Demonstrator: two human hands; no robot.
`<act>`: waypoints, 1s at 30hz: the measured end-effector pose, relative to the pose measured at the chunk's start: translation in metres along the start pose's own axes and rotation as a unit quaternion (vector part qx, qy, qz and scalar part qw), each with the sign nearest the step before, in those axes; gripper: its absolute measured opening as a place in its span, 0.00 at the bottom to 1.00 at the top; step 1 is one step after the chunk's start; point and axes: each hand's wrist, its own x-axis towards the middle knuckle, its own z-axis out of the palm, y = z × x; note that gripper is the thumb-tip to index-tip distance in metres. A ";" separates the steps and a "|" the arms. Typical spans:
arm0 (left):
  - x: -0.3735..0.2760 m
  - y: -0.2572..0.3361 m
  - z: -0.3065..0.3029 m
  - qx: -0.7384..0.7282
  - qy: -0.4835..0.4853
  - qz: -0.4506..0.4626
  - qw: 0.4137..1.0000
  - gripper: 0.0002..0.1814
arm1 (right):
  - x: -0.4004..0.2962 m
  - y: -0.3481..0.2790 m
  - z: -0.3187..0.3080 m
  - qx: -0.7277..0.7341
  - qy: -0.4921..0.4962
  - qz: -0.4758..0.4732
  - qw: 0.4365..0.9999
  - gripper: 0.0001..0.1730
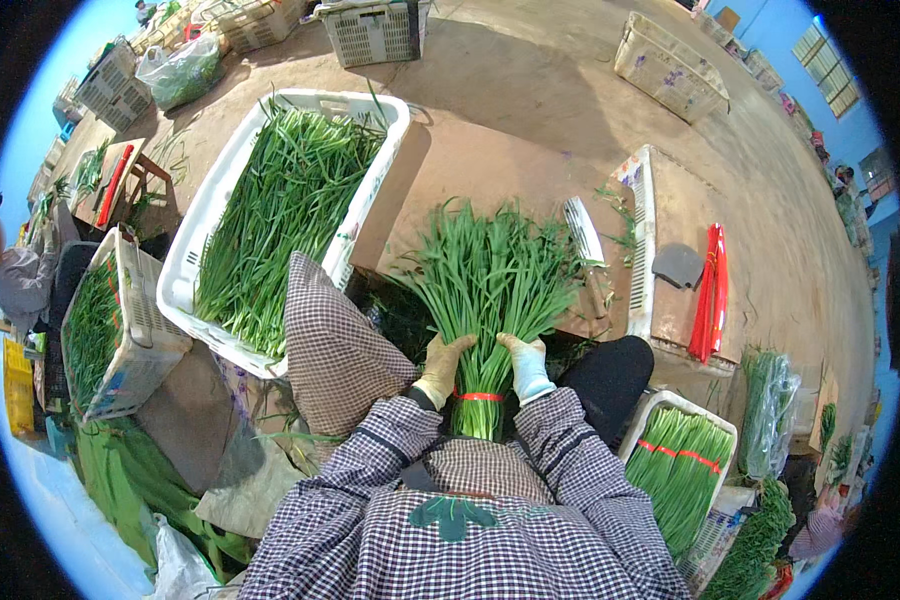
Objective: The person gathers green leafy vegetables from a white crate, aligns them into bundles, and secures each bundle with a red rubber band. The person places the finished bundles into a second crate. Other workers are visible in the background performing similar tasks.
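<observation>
A bundle of garlic chives (495, 277) stands over my lap with its leaf tips fanned out away from me. Around its pale stem end runs a red tie (481, 397). My left hand (441, 366), in a yellowish glove, grips the bundle's left side above the tie. On the opposite side my right hand (526, 364) holds it, wearing a glove that looks pale blue and cream. Just beyond the leaves to the right lies a knife (586, 238) with a broad blade, on a board (480, 161).
A white crate (171, 281) of loose chives stands at left. Red tie strips (709, 292) and a dark grey flat piece (677, 265) lie on an upturned crate (640, 247) at right. Below it, another crate (727, 424) holds tied bundles. A person (22, 277) sits at far left.
</observation>
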 end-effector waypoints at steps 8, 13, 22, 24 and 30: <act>-0.003 -0.001 0.000 -0.032 -0.079 -0.011 0.996 0.21 | 0.036 0.011 -0.008 -0.036 0.001 -0.088 0.995 0.32; 0.003 -0.008 -0.001 -0.014 -0.089 -0.021 0.996 0.33 | 0.061 0.003 -0.023 -0.323 0.082 -0.218 0.917 0.56; 0.010 -0.016 -0.005 -0.009 -0.065 -0.009 0.998 0.25 | 0.009 -0.045 -0.005 -0.585 -0.045 -0.501 0.637 0.16; 0.008 -0.014 -0.002 -0.016 -0.054 -0.006 0.998 0.22 | -0.003 -0.053 -0.003 -0.607 -0.080 -0.460 0.643 0.18; -0.004 -0.002 0.007 0.015 -0.041 -0.015 0.999 0.22 | -0.002 -0.054 0.022 -0.725 -0.118 -0.413 0.538 0.05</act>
